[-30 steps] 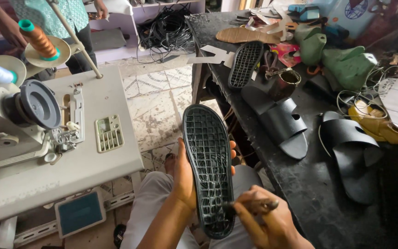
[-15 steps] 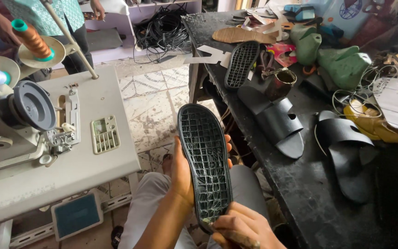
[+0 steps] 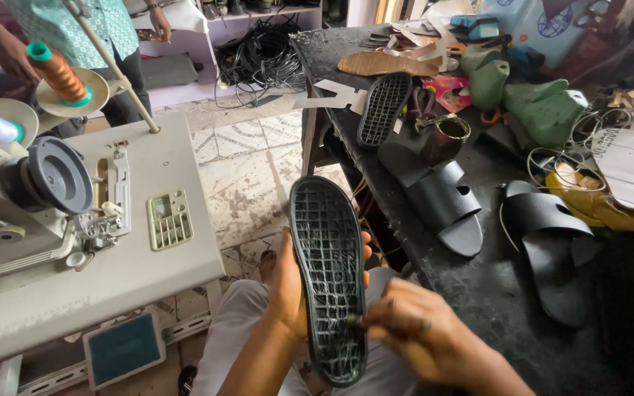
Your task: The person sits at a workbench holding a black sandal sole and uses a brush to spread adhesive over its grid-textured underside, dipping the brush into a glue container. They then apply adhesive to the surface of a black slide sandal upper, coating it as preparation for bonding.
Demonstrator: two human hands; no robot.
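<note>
**Two hands, one black sole held over the lap**

The black rubber shoe sole with a gridded tread [image 3: 329,275] stands nearly upright over the person's lap, left of the dark cluttered bench [image 3: 493,293]. The left hand [image 3: 291,290] wraps around it from behind, fingertips showing past its right edge. The right hand [image 3: 420,337] is closed narrow and blurred, pressed against the sole's lower tread; whatever it pinches is too smeared to make out.

On the bench lie a second gridded black sole [image 3: 383,108], two black slide sandals [image 3: 442,202] [image 3: 548,242], two green shoe lasts [image 3: 544,110] [image 3: 487,73], one dark tin pot [image 3: 443,139] and a tan flat insole [image 3: 383,64]. Beyond them, wires and scraps tangle indistinctly, and the bench's right part is cut off.

Left of the bench stands a white sewing machine table [image 3: 133,271] carrying one machine [image 3: 31,198] and one orange thread cone [image 3: 56,72]. Another person's teal shirt [image 3: 75,26] shows behind it, head out of frame.
</note>
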